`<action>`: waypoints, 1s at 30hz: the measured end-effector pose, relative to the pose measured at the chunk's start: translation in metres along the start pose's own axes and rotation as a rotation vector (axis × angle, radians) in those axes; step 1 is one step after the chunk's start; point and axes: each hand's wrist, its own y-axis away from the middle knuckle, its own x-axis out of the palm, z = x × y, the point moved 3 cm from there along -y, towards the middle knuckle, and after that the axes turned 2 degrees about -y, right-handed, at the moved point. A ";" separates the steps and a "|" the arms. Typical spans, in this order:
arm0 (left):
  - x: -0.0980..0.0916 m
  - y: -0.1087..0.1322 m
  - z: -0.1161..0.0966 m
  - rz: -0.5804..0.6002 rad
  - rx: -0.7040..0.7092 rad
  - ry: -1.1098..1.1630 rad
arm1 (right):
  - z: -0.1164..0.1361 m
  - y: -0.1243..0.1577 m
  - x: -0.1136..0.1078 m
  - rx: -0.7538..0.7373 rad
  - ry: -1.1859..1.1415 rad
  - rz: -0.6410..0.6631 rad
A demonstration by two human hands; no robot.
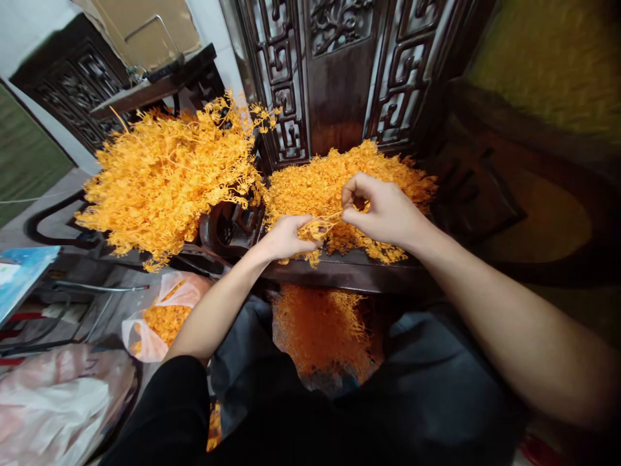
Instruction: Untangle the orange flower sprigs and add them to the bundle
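Observation:
My left hand (290, 238) pinches a small orange plastic sprig (317, 228) just above the front edge of the dark wooden seat (349, 275). To its right, my right hand (381, 210) has thumb and forefinger curled together at the sprig's thin stems. Behind and beneath both hands spreads a low pile of orange sprigs (310, 184), lying on the seat against the carved back. A taller, bushy heap of the same orange sprigs (169, 175) stands to the left, over the armrest.
Between my knees, below the seat edge, is a clear bag of orange pieces (320, 330). On the floor at left sit a pinkish plastic bag (182, 288) with orange pieces and a large whitish bag (63, 401). A carved wooden panel (339, 84) rises behind the seat.

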 end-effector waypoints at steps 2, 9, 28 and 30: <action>0.003 0.000 0.004 0.049 -0.107 0.133 | -0.003 0.000 0.000 0.004 -0.005 0.000; 0.002 -0.001 0.011 0.293 -0.266 0.185 | -0.010 0.000 0.006 -0.078 0.179 0.031; 0.016 0.032 0.012 0.337 -0.329 0.032 | -0.047 -0.011 -0.025 0.077 -0.031 -0.542; 0.013 0.039 0.014 0.346 -0.383 0.040 | -0.082 -0.016 -0.046 0.107 -0.080 -0.727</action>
